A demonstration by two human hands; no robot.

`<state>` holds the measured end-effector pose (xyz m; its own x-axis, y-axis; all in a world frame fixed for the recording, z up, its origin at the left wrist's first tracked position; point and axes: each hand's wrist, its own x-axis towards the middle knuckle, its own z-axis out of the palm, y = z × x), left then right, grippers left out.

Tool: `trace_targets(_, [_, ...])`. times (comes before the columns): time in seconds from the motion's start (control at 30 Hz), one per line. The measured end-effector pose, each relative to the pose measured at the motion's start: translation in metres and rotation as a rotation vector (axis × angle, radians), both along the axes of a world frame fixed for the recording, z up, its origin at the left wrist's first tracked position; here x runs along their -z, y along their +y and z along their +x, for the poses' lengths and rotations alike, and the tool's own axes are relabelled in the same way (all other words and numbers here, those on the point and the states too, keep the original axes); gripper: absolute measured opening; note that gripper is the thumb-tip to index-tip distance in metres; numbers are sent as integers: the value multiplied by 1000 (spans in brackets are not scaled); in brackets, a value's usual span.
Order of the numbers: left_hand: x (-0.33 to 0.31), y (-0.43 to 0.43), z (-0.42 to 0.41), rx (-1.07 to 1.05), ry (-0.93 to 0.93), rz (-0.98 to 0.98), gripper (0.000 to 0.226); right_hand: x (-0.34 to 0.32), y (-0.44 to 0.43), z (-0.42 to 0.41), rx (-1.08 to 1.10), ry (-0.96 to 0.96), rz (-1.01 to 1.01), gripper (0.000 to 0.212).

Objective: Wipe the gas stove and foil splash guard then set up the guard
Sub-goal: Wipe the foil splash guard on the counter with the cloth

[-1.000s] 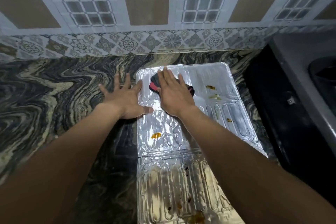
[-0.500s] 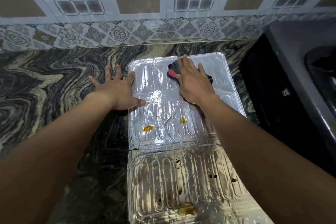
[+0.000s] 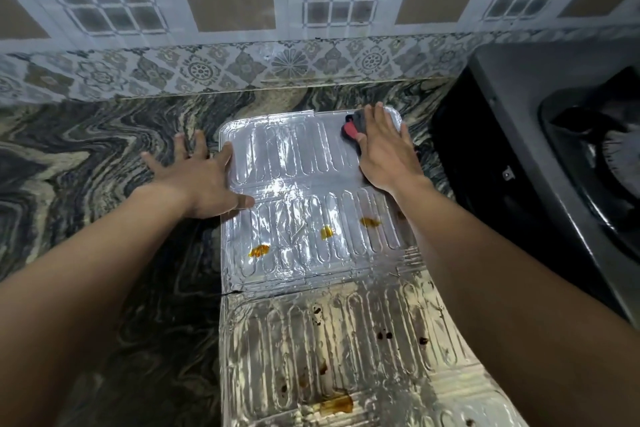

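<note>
1. Table point(image 3: 86, 184) is carrying the foil splash guard point(image 3: 304, 340), which is lying unfolded and flat. The gas stove point(image 3: 540, 156) is sitting well right of the right grip.
2. The guard's long axis is running from the wall tiles point(image 3: 242, 66) toward the person, ribbed face up. Probably laid flat for scrubbing.
3. Left hand point(image 3: 197, 180): grip open, fingers spread, palm straddling the guard's left edge and the table. Likely pinning the foil against sliding.
4. Right hand point(image 3: 384, 152): fingers straight, pressing a cloth point(image 3: 350, 128) onto the far right corner.
5. Orange stains point(image 3: 259, 250) are lying nearward of both grips, unwiped.
</note>
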<state>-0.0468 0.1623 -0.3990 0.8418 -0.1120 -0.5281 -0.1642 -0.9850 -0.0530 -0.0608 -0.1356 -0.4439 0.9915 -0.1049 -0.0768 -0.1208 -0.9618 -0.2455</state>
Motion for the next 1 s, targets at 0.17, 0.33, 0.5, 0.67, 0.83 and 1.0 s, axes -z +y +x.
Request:
trace_targets(0.17, [0,0,-1,3,-7,-1,113,-7,0,-10,-1,-81,73,47])
trace_targets(0.33, [0,1,-2,13,-2,6,112,0,-4,-23,76,-19,66,58])
trace_targets(0.5, [0,2,-2,14,-1,8,112,-4,2,-51,105,4,64,58])
trace_targets(0.67, [4,2,-1,19,-15,12,111,-13,15,-85,83,-9,89,62])
trace_targets(0.83, [2,5,-3,51,-71,-23,109,-25,20,-90,69,-7,76,55])
trace_targets(1.0, [2,23,-29,191,-163,-131,96,-22,20,-88,92,26,68,59])
